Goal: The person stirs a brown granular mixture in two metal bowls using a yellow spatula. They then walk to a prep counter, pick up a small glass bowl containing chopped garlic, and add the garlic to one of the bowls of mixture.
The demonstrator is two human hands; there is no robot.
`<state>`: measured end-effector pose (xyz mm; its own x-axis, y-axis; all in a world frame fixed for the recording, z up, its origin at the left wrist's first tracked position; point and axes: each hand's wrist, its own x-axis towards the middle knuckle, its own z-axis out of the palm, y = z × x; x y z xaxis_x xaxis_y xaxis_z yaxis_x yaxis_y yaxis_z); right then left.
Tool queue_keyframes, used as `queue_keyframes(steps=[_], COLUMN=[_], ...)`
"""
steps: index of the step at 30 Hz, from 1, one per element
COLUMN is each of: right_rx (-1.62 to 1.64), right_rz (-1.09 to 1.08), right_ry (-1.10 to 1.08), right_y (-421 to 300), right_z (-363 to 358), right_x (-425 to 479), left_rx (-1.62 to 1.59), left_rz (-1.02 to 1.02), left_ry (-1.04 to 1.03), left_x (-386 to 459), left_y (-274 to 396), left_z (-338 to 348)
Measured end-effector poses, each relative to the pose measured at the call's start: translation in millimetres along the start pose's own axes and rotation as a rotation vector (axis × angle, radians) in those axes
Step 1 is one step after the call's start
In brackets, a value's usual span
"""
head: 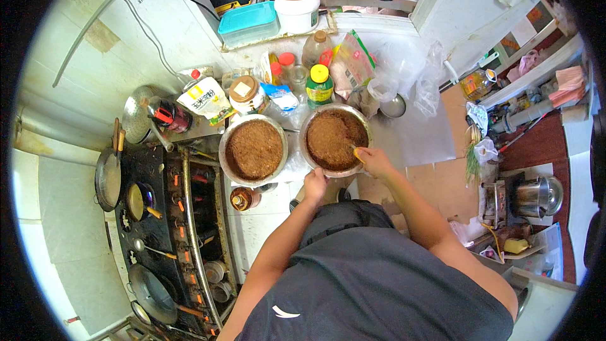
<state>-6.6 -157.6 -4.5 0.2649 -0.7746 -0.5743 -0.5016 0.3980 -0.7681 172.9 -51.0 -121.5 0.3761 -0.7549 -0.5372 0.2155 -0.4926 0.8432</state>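
Two round metal bowls stand side by side near the counter's front edge, the left bowl (224, 166) and the right bowl (308, 163), both filled with a brown, crumbly or pasty mixture. My right hand (376, 162) is closed around the yellowish handle of a utensil (357, 152) whose far end dips into the mixture (331, 135) in the right bowl; that end is hidden. At the near rim of the same bowl, my left hand (316, 184) pinches the edge. No hand touches the left bowl.
Behind the bowls stand a green jar with a yellow lid (319, 90), a brown-lidded jar (245, 94), a white packet (206, 99) and plastic bags (397, 66). A black stove (147, 241) with pans is at left. A brown bottle (241, 199) stands below the left bowl.
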Motion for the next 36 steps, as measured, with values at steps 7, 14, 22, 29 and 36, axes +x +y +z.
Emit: queue_keyframes(steps=[7, 14, 22, 29, 36], right_rx=[-0.569, -1.057, -1.276, -1.354, -0.575], right_rz=[-0.48, -0.625, -0.627, -0.133, 0.498], right_ry=[0.266, 0.381, 0.325, -0.141, -0.546], right_y=[16.2, -23.4, -42.1, -72.6, -60.3], right_z=[-12.8, -29.3, -25.9, -18.0, -31.4], right_x=[-31.4, -48.1, -12.0, 13.4, 47.4], left_rx=[0.074, 0.011, -0.172, -0.245, -0.022], left_rz=[0.075, 0.051, 0.029, -0.033, 0.017], left_ry=[0.105, 0.098, 0.088, 0.01, -0.007], left_x=[11.2, -1.9, -0.1, -1.6, 14.6], left_y=[-19.7, -0.5, -6.3, -2.4, -22.0], left_z=[0.8, 2.0, 6.9, 7.4, -4.8])
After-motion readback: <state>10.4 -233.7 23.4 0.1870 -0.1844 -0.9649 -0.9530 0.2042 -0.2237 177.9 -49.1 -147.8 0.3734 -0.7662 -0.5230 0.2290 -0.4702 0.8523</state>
